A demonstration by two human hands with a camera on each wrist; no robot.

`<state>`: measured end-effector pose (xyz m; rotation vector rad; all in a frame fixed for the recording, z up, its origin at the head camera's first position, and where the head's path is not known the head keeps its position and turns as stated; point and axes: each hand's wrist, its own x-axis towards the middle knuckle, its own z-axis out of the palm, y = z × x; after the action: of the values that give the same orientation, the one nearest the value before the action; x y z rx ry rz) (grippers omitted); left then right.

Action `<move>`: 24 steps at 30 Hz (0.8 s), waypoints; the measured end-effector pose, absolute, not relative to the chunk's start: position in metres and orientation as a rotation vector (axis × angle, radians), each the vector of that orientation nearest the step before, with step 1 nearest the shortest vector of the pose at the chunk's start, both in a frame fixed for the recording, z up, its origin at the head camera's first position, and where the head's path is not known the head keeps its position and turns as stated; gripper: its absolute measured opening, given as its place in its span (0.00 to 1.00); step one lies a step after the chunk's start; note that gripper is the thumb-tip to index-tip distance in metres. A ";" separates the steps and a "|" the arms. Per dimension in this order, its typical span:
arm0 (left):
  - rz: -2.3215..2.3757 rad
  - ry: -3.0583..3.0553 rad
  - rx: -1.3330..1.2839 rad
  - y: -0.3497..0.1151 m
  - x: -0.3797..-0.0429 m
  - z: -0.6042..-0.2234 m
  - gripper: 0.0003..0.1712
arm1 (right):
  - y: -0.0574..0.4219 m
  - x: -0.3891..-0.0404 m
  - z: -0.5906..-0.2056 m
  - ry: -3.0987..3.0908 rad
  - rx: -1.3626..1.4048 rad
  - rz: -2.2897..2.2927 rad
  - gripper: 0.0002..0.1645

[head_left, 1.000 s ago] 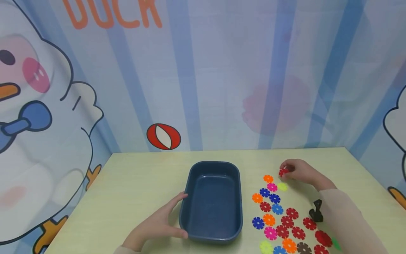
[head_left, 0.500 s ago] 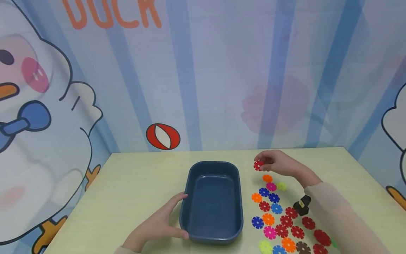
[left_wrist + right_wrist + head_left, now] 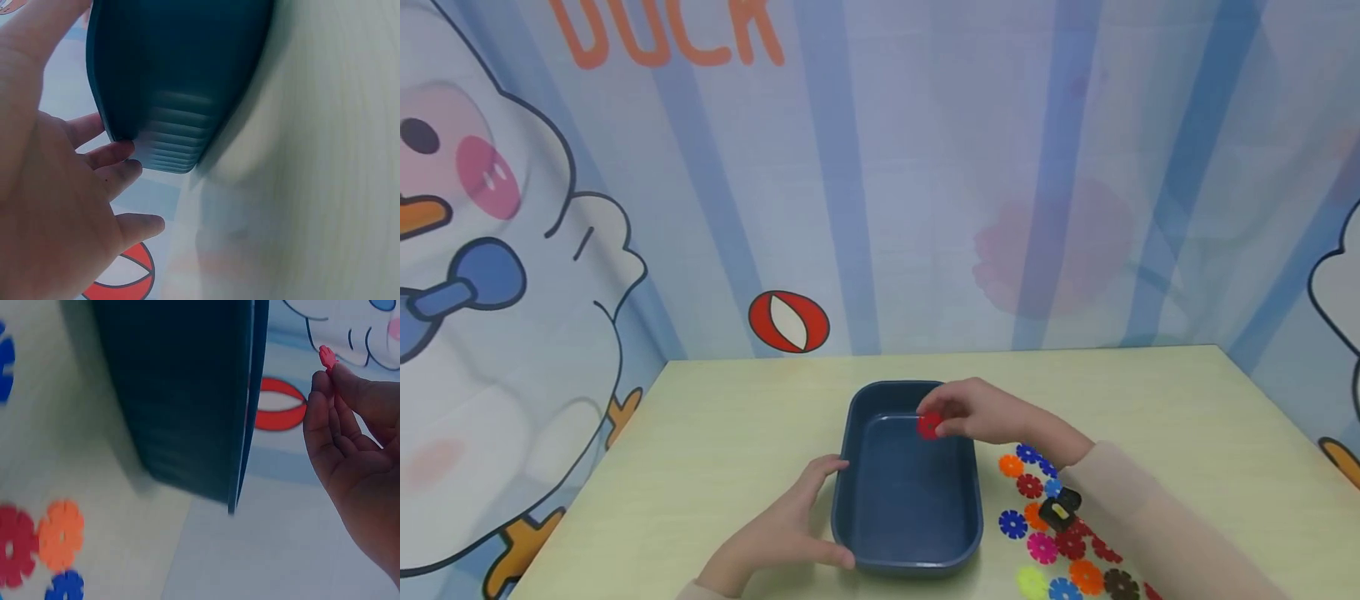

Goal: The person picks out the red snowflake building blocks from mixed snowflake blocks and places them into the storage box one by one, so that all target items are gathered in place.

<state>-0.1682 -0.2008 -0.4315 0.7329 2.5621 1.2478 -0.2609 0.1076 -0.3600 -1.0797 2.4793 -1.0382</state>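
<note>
A red notched plastic disc (image 3: 929, 426) is pinched between thumb and fingers of my right hand (image 3: 985, 412), above the far right part of a dark blue bin (image 3: 902, 517). Seen from the right wrist, the same disc (image 3: 327, 357) appears edge-on at the fingertips, higher than the bin's rim. My left hand (image 3: 786, 525) rests against the bin's left side with thumb and fingers spread. In the left wrist view, fingertips (image 3: 130, 169) touch or nearly touch the bin's outer wall (image 3: 181, 56) near its rim. The bin's visible floor is bare.
Several notched discs lie flat right of the bin, among them a dark blue disc (image 3: 1012, 524), a pink disc (image 3: 1042, 547) and a brown disc (image 3: 1121, 584). The right sleeve (image 3: 1150, 500) hides some. A printed cloth (image 3: 925, 208) hangs behind the table (image 3: 745, 417).
My right hand has carried the red disc leftward, from the table's far right to above the bin. The left hand and bin have barely shifted.
</note>
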 end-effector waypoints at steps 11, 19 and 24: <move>1.231 2.563 0.745 -0.201 -0.168 -0.430 0.59 | 0.077 -0.247 -0.378 2.334 -1.119 -1.133 0.17; 1.225 2.561 0.854 -0.207 -0.169 -0.431 0.55 | 0.061 -0.238 -0.390 2.267 -1.134 -1.152 0.17; 1.237 2.543 0.821 -0.206 -0.169 -0.430 0.55 | 0.052 -0.234 -0.395 2.234 -1.107 -1.118 0.17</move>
<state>-0.1692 -0.2064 -0.4297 0.8208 2.5435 1.2370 -0.2339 0.0519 -0.3953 -1.1071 2.2343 -1.1175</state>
